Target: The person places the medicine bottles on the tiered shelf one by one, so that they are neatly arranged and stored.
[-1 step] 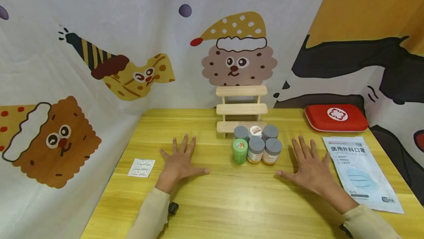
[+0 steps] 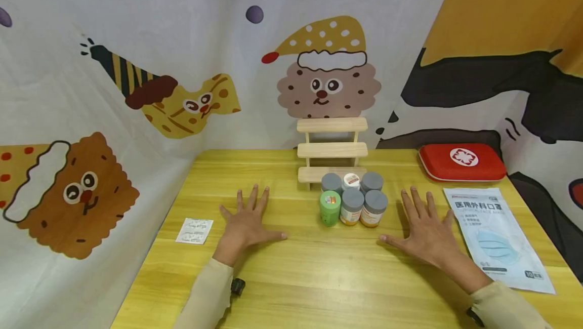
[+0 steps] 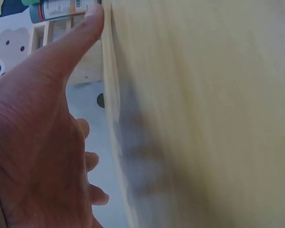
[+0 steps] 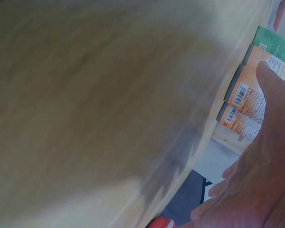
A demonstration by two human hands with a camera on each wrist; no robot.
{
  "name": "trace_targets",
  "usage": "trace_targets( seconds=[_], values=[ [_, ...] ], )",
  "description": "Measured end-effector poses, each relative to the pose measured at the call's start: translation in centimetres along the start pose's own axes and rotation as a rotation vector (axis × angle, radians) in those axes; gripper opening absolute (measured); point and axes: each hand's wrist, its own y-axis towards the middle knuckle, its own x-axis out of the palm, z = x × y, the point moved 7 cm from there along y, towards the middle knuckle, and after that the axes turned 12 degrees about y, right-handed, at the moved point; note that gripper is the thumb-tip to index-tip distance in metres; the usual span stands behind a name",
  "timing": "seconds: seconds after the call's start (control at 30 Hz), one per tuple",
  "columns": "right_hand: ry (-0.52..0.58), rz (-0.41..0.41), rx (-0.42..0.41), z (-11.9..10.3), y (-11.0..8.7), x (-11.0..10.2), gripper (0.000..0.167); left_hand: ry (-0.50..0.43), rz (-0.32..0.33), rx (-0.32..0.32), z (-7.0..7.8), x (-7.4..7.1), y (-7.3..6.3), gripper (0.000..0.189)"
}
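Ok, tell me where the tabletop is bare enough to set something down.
Bare wood lies along the near edge of the table, between the left hand and right hand, and at the far left, behind the small white packet. It is crowded around the bottle cluster before the wooden step rack, and on the right, where the mask pack and red case lie.

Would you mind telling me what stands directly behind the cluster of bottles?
A three-step wooden rack stands right behind the bottles. The back bottles cover part of its lowest step, so whether they touch it cannot be seen.
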Motion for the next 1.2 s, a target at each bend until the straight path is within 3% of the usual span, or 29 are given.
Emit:
trace_targets(
  seconds=[0.43,0.77,1.03,1.2],
  values=[
    [0.01,0.008,-0.007,-0.5,0.7,-0.4,0.138,0.007,0.006,0.013,0.1,-0.7,0.0,0.138],
    [0.017,0.061,-0.041,-1.5,1.0,-1.4,0.137,-0.017,0.061,0.021,0.1,-2.0,0.4,0.14],
    [0.101,0.136,-0.118,-2.9,1.0,-2.8,0.131,-0.164,0.163,0.106,0.5,-4.4,1.1,0.126],
    [0.231,0.232,-0.256,-4.2,1.1,-3.7,0.125,-0.403,0.215,0.2,0.9,-5.9,1.7,0.112]
  ],
)
